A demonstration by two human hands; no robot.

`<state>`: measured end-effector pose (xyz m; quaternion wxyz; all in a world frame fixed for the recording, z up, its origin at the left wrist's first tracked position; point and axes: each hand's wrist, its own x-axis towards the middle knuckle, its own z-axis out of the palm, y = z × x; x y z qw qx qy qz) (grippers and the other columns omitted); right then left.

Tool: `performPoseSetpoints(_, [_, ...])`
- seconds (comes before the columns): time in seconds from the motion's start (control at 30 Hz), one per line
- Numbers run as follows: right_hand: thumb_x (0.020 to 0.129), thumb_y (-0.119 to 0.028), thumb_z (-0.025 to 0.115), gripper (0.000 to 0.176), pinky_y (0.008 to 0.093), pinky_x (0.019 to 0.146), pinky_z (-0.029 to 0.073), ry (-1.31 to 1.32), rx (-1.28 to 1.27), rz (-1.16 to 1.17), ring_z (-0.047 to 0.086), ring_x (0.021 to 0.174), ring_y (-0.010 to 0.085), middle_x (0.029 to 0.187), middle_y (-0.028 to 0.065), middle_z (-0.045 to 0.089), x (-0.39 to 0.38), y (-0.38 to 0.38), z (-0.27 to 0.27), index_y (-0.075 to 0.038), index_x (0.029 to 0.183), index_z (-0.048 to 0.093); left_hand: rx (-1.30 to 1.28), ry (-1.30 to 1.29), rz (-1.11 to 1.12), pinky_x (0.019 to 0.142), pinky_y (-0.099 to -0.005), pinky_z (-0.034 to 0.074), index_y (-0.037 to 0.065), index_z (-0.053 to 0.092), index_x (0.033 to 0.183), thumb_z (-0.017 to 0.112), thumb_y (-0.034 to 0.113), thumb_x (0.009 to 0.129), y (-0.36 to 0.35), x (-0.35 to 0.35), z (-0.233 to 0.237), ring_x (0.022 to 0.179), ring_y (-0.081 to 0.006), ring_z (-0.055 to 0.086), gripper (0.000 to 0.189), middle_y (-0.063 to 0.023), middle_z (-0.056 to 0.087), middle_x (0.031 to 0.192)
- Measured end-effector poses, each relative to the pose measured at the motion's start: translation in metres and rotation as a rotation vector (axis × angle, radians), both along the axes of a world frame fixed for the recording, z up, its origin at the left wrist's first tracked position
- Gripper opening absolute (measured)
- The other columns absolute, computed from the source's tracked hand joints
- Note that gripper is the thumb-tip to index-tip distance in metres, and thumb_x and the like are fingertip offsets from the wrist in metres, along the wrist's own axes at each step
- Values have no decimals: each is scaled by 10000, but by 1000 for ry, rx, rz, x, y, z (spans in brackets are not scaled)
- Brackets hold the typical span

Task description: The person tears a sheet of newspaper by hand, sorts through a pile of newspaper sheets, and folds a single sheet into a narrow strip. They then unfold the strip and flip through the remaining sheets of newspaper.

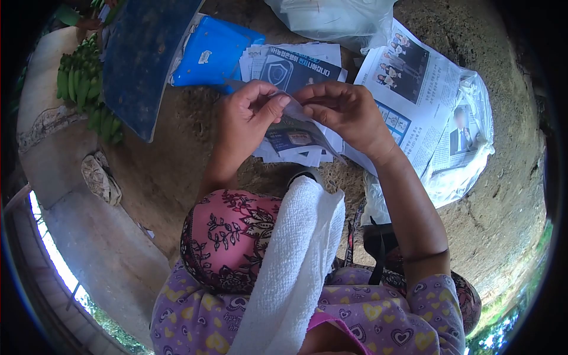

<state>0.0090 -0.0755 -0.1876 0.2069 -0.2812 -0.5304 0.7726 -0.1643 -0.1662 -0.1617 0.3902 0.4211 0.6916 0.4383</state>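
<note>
My left hand [251, 115] pinches the upper edge of a sheet of newspaper [300, 127] between thumb and fingers. On the same edge, my right hand [348, 112] grips the sheet a little to the right, with its thumb and fingers close together. The sheet hangs down, tilted, from both hands. Behind it a stack of newspaper pages [296, 66] lies on the ground, partly hidden by my hands and the sheet. To the right, a large newspaper page [414, 89] rests partly over a clear plastic bag [473, 171] that holds more newspaper.
A blue plastic piece [210, 53] and a dark blue board [145, 65] stand at the upper left. Green bananas [83, 83] are beyond them, near another person's hand [89, 23]. Another plastic bag [337, 21] lies at the top. A white towel [290, 254] hangs over my front.
</note>
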Motion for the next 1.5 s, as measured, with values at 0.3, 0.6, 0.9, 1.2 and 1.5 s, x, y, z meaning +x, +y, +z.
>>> performPoseSetpoints(0.3, [823, -88, 687, 206, 244, 745, 516, 9, 16, 8, 636, 840, 106, 871, 72, 689, -5, 0, 2, 31, 989, 661, 36, 68, -58, 519, -212, 444, -8, 612, 853, 683, 109, 835, 1, 1, 0, 576, -68, 574, 139, -32, 619, 643])
performPoseSetpoints(0.6, [843, -81, 666, 181, 231, 743, 506, 33, -29, -6, 624, 823, 85, 868, 63, 685, -2, 0, 4, 37, 979, 662, -10, 21, -120, 585, -201, 466, -1, 585, 880, 641, 94, 869, 1, 1, 0, 634, -68, 572, 110, -23, 611, 744])
performPoseSetpoints(0.9, [884, -96, 589, 156, 231, 696, 464, -42, 14, -17, 556, 755, 70, 842, 26, 644, -1, -1, -4, 21, 968, 650, -1, 81, -65, 686, -221, 466, -3, 589, 995, 682, 125, 842, -1, 0, -2, 763, -92, 583, 220, -43, 620, 864])
performPoseSetpoints(1.2, [952, -191, 472, 161, 216, 676, 450, 185, -353, -243, 552, 702, 78, 796, -13, 592, 20, 21, -35, -69, 955, 576, 13, -371, 276, 928, -315, 422, 4, 427, 1299, 704, 127, 818, -8, -33, -63, 1079, -169, 521, 569, -100, 551, 1180])
performPoseSetpoints(1.5, [934, -161, 484, 158, 216, 635, 446, 38, -560, -607, 554, 673, 97, 791, 14, 590, 27, 25, -110, -35, 981, 567, -88, -469, 210, 738, -256, 501, -20, 632, 992, 672, 87, 839, -17, -31, -97, 811, -105, 616, 191, -82, 667, 928])
